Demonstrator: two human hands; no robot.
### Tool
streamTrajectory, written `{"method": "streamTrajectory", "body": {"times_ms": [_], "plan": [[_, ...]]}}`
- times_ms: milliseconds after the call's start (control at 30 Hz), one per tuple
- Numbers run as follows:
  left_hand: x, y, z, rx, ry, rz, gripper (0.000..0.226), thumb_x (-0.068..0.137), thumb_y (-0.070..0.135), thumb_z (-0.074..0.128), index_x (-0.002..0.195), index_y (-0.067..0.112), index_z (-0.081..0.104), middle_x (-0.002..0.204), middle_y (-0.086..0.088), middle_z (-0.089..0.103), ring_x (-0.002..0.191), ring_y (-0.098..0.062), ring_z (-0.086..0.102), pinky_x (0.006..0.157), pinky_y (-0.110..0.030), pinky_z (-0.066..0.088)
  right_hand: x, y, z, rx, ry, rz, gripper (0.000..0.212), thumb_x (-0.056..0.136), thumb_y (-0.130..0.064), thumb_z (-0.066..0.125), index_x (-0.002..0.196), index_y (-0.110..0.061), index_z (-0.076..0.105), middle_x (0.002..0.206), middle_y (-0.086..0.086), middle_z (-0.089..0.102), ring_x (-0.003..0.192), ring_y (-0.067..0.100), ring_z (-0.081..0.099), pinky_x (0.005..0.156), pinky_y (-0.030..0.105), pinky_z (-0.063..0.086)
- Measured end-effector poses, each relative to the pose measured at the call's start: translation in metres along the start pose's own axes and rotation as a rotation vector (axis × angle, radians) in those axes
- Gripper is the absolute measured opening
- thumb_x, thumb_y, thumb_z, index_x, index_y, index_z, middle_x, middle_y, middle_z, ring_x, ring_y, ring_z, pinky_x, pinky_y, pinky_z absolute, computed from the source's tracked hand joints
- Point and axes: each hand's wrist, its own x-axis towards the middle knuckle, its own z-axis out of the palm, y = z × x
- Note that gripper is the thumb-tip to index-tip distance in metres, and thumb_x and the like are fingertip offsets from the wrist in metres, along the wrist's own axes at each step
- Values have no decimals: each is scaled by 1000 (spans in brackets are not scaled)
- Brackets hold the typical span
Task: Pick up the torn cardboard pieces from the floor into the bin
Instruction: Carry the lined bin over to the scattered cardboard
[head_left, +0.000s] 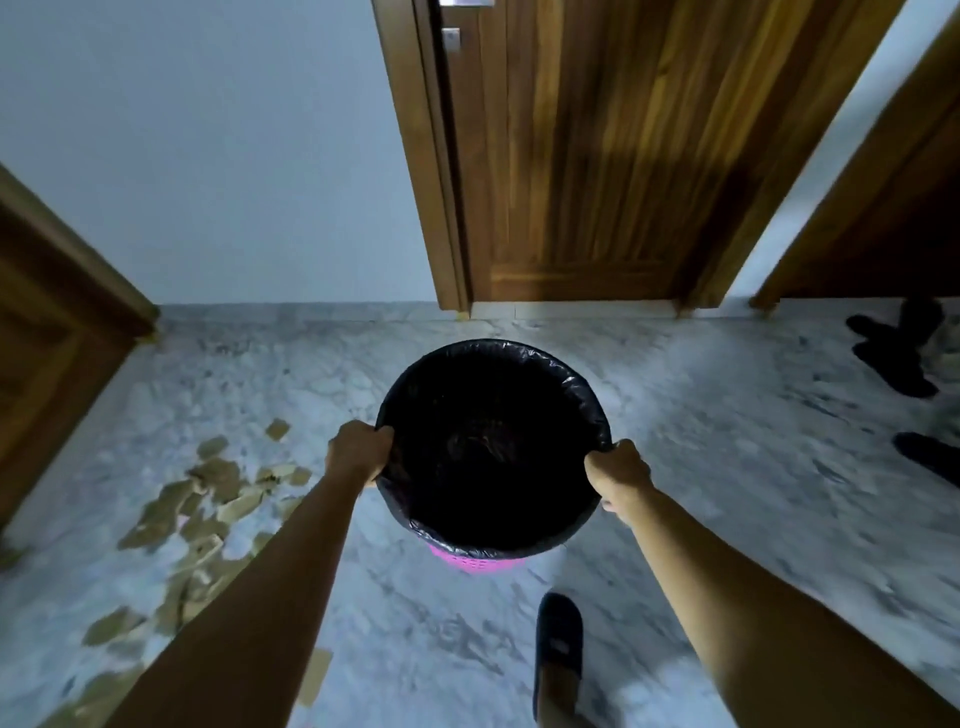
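Note:
A pink bin lined with a black bag is held out in front of me, its dark mouth facing up. My left hand grips the rim on the left side and my right hand grips the rim on the right. Several torn brown cardboard pieces lie scattered over the marble floor at the left, some hidden behind my left forearm. One more cardboard piece lies lower, beside that arm.
A closed wooden door stands straight ahead, with other wooden door frames at far left and far right. Dark slippers lie on the floor at the right. My slippered foot is below the bin.

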Motion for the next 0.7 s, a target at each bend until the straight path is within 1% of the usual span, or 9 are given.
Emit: {"method": "streamTrajectory", "body": {"times_ms": [67,167,267,333,433,500,600,700], "plan": [[37,3,14,-15,-34,-52,32,73,31,52,73,5,70,76,-19,71,76,-35,70,77,-45,61,34,-12,15,17,-5,50,37,85,-22,50,119,-9,48,105,17,57,77,31,52,81,45,57],[99,9,42,-63,-80,-92,32,68,33,53,74,7,70,80,-18,72,81,-35,70,79,-47,60,92,-25,38,12,11,98,35,88,-21,51,120,-11,46,107,17,57,92,36,60,87,53,57],[165,11,86,-122,-123,-125,27,70,36,57,73,11,67,85,-17,72,84,-34,70,80,-49,60,162,-27,67,7,23,139,29,91,-19,48,119,-12,43,107,18,56,98,39,61,88,55,56],[210,5,124,-143,-143,-139,25,72,36,58,73,13,67,86,-15,72,84,-34,70,80,-49,60,217,-13,91,21,32,177,28,91,-18,47,118,-11,47,107,18,56,99,40,60,89,56,56],[285,-15,191,-185,-228,-162,31,67,39,57,77,13,71,85,-14,74,82,-32,72,77,-51,61,326,40,133,86,31,240,41,82,-22,51,122,-13,53,107,18,60,95,41,62,85,56,57],[330,-30,239,-187,-274,-174,34,66,40,56,77,12,72,85,-13,74,83,-32,72,79,-52,60,385,70,156,99,40,272,46,77,-22,52,123,-15,54,107,18,62,93,41,64,83,56,58],[379,-53,299,-199,-289,-147,36,63,41,53,73,11,72,82,-12,74,83,-32,72,81,-51,60,419,75,181,137,87,259,35,89,-19,53,123,-18,49,109,16,59,96,38,63,82,54,59],[411,-71,342,-225,-302,-149,35,60,40,53,72,14,73,82,-12,74,85,-33,72,79,-50,61,449,89,197,124,94,232,38,93,-18,53,130,-18,46,114,16,58,100,37,62,86,53,58]]}}
